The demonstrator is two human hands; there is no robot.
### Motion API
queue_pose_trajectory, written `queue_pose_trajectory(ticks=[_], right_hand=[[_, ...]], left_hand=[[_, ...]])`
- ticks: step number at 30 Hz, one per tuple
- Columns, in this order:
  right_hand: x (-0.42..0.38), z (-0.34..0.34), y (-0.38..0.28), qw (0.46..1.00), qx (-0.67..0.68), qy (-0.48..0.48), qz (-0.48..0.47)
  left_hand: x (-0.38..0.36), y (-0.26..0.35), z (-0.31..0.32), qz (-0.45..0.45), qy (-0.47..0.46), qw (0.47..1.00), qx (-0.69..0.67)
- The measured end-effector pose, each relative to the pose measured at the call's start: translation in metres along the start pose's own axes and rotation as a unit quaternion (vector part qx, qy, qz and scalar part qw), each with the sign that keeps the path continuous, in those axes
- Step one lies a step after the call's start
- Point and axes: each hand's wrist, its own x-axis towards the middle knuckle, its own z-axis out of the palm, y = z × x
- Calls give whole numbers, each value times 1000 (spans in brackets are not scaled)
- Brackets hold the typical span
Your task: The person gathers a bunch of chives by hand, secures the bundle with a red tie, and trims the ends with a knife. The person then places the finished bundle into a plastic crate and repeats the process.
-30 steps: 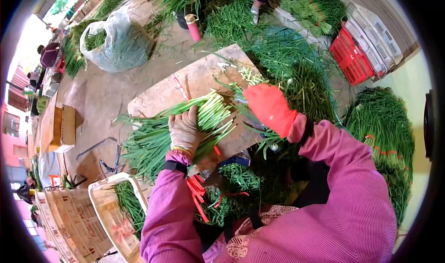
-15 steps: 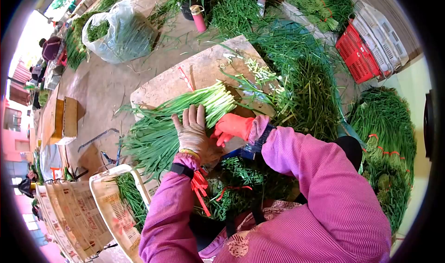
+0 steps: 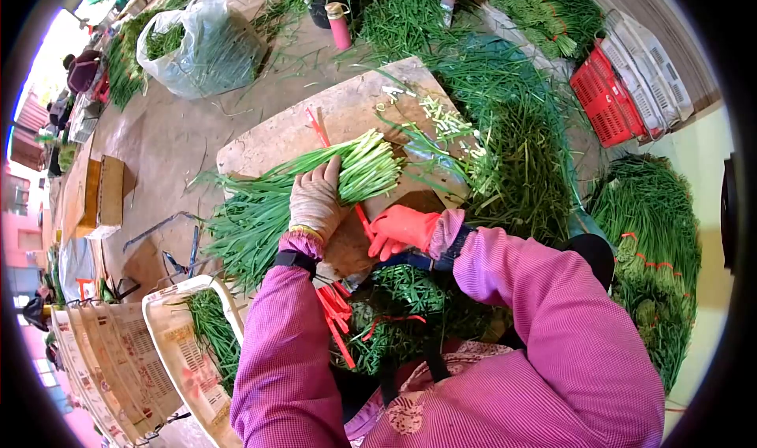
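Observation:
A bunch of garlic chives (image 3: 276, 184) lies across a wooden board (image 3: 276, 125), pale stem ends to the upper right and green leaves to the lower left. My left hand (image 3: 317, 199), in a whitish glove, is closed over the bunch behind the stems. A red tie strip (image 3: 363, 221) passes beneath the bunch; its far end (image 3: 317, 127) sticks out beyond it. The near end meets the fingers of my right hand (image 3: 398, 231), which wears a red rubber glove and is pinched on the strip. More red strips (image 3: 334, 314) hang near my left forearm.
Cut stem pieces (image 3: 443, 125) litter the board's right side. Loose chives (image 3: 520, 148) are heaped to the right, with tied bunches (image 3: 650, 251) beyond. A white basket (image 3: 189, 345) stands at left. Farther off are a plastic bag (image 3: 209, 50), pink bottle (image 3: 339, 28) and red crate (image 3: 605, 93).
My left hand has gone from lying flat with spread fingers to closing around the bunch. My right hand has drawn slightly away from it, and the red strip now shows between them.

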Motion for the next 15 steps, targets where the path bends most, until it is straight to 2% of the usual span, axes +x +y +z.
queue_pose_trajectory(ticks=[2, 8, 9, 10, 12, 13, 15], right_hand=[[4, 10, -2, 999, -9, -32, 37], [5, 10, 2, 999, 27, -24, 7], [6, 5, 1, 998, 54, -31, 0], [6, 1, -2, 996, 81, -38, -6], [3, -3, -5, 995, 91, -32, -19], [2, -4, -8, 995, 95, -28, -16], [-1, -3, -13, 995, 93, -16, -25]], left_hand=[[0, -1, 0, -2, -8, 1000, -17], [-2, 2, -10, 6, -17, 1000, -21], [-2, 5, -13, -18, -62, 998, -20], [-5, 5, -9, -19, -60, 998, -21], [-14, 6, 4, -15, -25, 999, 43], [-16, 17, -10, -46, -81, 995, 35], [-21, 23, -3, -58, -67, 994, 63]])
